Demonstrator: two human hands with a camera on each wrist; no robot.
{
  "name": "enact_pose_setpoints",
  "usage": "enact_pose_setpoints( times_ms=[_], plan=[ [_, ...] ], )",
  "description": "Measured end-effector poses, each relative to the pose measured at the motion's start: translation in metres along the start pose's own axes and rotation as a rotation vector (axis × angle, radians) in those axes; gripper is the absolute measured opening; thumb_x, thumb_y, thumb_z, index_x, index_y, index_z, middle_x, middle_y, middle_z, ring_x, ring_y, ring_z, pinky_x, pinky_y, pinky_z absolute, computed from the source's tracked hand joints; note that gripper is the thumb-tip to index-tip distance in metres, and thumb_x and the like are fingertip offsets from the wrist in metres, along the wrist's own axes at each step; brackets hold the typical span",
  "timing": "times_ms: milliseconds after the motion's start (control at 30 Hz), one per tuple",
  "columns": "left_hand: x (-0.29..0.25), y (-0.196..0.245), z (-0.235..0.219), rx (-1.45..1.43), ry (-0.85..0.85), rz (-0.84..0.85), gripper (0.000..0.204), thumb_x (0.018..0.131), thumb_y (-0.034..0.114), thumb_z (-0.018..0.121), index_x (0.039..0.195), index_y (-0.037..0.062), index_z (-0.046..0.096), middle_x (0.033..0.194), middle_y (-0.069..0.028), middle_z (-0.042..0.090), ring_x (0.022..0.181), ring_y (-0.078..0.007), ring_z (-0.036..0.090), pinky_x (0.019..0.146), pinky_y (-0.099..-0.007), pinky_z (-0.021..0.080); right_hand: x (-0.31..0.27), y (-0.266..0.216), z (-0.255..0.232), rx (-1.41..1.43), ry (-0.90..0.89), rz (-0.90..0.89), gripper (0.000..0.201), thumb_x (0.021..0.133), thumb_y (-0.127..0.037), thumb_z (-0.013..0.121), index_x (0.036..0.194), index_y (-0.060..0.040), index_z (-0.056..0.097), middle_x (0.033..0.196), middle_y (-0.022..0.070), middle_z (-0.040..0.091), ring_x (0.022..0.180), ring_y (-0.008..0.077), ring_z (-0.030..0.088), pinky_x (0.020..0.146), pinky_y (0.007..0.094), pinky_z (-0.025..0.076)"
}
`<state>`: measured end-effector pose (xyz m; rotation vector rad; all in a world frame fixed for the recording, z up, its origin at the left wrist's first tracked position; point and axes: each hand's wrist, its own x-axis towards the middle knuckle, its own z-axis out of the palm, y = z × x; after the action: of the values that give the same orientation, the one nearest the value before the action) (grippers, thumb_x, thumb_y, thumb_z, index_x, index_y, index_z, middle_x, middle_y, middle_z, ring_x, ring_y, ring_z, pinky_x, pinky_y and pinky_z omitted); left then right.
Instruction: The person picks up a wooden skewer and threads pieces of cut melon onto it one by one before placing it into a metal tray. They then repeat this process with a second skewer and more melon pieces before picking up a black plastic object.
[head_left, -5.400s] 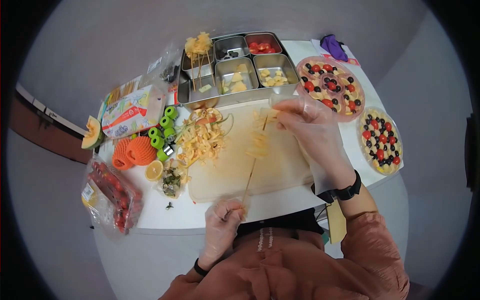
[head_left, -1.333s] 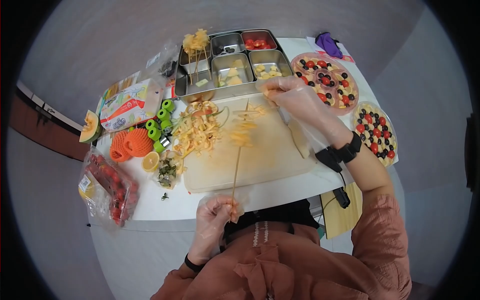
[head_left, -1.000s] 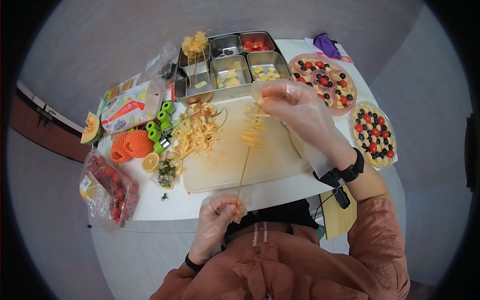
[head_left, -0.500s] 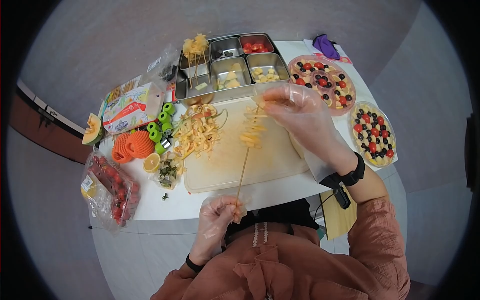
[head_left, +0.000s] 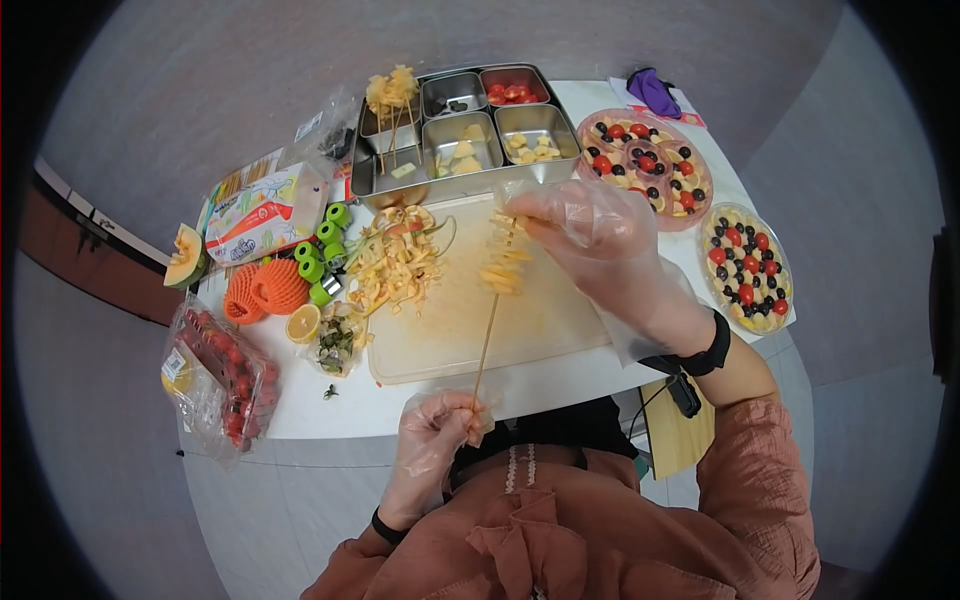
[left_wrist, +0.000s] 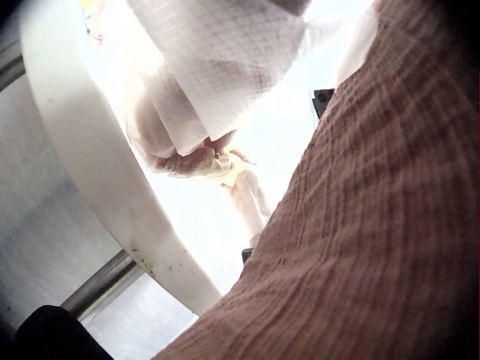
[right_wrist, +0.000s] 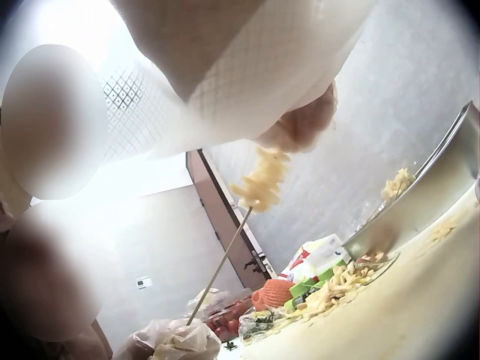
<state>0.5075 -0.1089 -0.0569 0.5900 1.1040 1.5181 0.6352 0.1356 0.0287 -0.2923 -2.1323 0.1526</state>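
In the head view, my gloved left hand [head_left: 430, 435] grips the lower end of a wooden skewer [head_left: 486, 345] at the table's front edge. The skewer slants up and away over the cutting board [head_left: 440, 345]. Thin yellow fruit slices [head_left: 502, 272] are threaded along its upper part. My gloved right hand [head_left: 600, 240] has thumb and fingertips on the topmost slice at the skewer's tip, pinching it. The right wrist view shows the stacked slices [right_wrist: 262, 176] right under the right fingers, with the bare stick running down to the left glove [right_wrist: 180, 341]. Glare washes out the left wrist view.
Behind the board stands a steel tray [head_left: 470, 187] of cut fruit, with finished skewers [head_left: 392, 95] at its left. Fruit peelings [head_left: 395, 265], green cutters [head_left: 325, 245], a halved lemon [head_left: 303, 325] and bagged tomatoes [head_left: 225, 375] lie left. Two fruit platters [head_left: 747, 268] sit right.
My right hand has come from beside the steel tray to the skewer's tip and pushed a slice onto it. My left hand has kept its grip on the skewer, which swung slightly right.
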Motion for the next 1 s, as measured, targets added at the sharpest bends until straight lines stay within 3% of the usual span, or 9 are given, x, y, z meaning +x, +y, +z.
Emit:
enact_pose_setpoints(
  times_ms=[267,333,467,667,733,867,933,1000],
  plan=[
    [0.001,0.001,0.005,0.016,0.01,0.025,0.01,0.095,0.002,0.058,0.1,-0.0036,0.064,0.086,-0.0079,0.064,0.071,-0.0111,0.057,0.065,-0.0243,0.049,0.0,0.001,-0.008,-0.112,-0.064,-0.111,0.023,0.071,-0.001,0.076,0.091,-0.0105,0.071,0.076,0.0028,0.066,0.064,0.0229,0.062,0.06,0.0345,0.05],
    [0.001,0.003,0.01,0.099,0.076,0.033,0.008,0.093,0.003,0.058,0.094,-0.0014,0.064,0.077,-0.0039,0.06,0.068,-0.0108,0.056,0.064,-0.0243,0.045,0.0,0.001,-0.012,-0.15,-0.09,-0.157,0.026,0.071,0.0,0.075,0.095,-0.0099,0.069,0.077,0.0031,0.065,0.066,0.023,0.061,0.056,0.0343,0.048],
    [0.003,-0.008,-0.001,0.167,0.026,0.126,0.011,0.094,-0.003,0.055,0.099,-0.0043,0.064,0.085,-0.0085,0.065,0.07,-0.011,0.057,0.064,-0.0243,0.048,0.002,0.004,-0.016,-0.06,-0.087,-0.2,0.03,0.071,0.002,0.073,0.098,-0.0088,0.067,0.077,0.0039,0.064,0.068,0.0234,0.06,0.057,0.0352,0.047],
    [0.004,-0.012,-0.004,0.22,0.065,0.159,0.01,0.092,-0.004,0.056,0.098,-0.0041,0.065,0.085,-0.0085,0.066,0.068,-0.0114,0.058,0.062,-0.0237,0.048,0.005,0.0,-0.028,-0.085,-0.249,-0.204,0.028,0.07,0.001,0.065,0.097,-0.0083,0.065,0.077,0.0045,0.057,0.075,0.0247,0.059,0.06,0.0375,0.048],
    [0.004,-0.013,-0.005,0.208,0.067,0.168,0.01,0.092,-0.004,0.057,0.098,-0.0037,0.065,0.086,-0.0092,0.067,0.068,-0.0113,0.058,0.062,-0.0236,0.049,0.006,0.001,-0.028,-0.053,-0.242,-0.237,0.036,0.07,0.005,0.068,0.103,-0.0096,0.066,0.068,0.0038,0.052,0.069,0.0232,0.057,0.057,0.036,0.045],
    [0.004,-0.017,-0.01,0.252,0.094,0.203,0.009,0.092,-0.004,0.057,0.097,-0.0038,0.065,0.086,-0.0096,0.067,0.067,-0.0115,0.058,0.063,-0.024,0.049,0.008,0.001,-0.034,-0.288,-0.317,-0.209,0.031,0.073,0.004,0.068,0.101,-0.0098,0.067,0.071,0.0048,0.058,0.07,0.0243,0.06,0.06,0.0358,0.048],
    [0.004,-0.016,-0.012,0.256,0.148,0.218,0.008,0.092,-0.003,0.057,0.096,-0.004,0.064,0.085,-0.0089,0.066,0.068,-0.012,0.059,0.064,-0.0243,0.05,0.008,0.018,-0.025,-0.068,-0.068,-0.098,0.017,0.078,-0.002,0.068,0.095,-0.0079,0.069,0.076,0.0064,0.065,0.072,0.0263,0.064,0.063,0.0355,0.05],
    [0.004,-0.015,-0.013,0.241,0.168,0.235,0.008,0.092,-0.002,0.058,0.096,-0.0041,0.064,0.084,-0.0084,0.065,0.068,-0.0119,0.059,0.065,-0.0242,0.05,0.009,0.031,-0.019,0.013,-0.108,-0.012,0.018,0.078,-0.002,0.066,0.095,-0.0055,0.07,0.077,0.0114,0.065,0.074,0.0284,0.065,0.063,0.0368,0.05]
  ],
)
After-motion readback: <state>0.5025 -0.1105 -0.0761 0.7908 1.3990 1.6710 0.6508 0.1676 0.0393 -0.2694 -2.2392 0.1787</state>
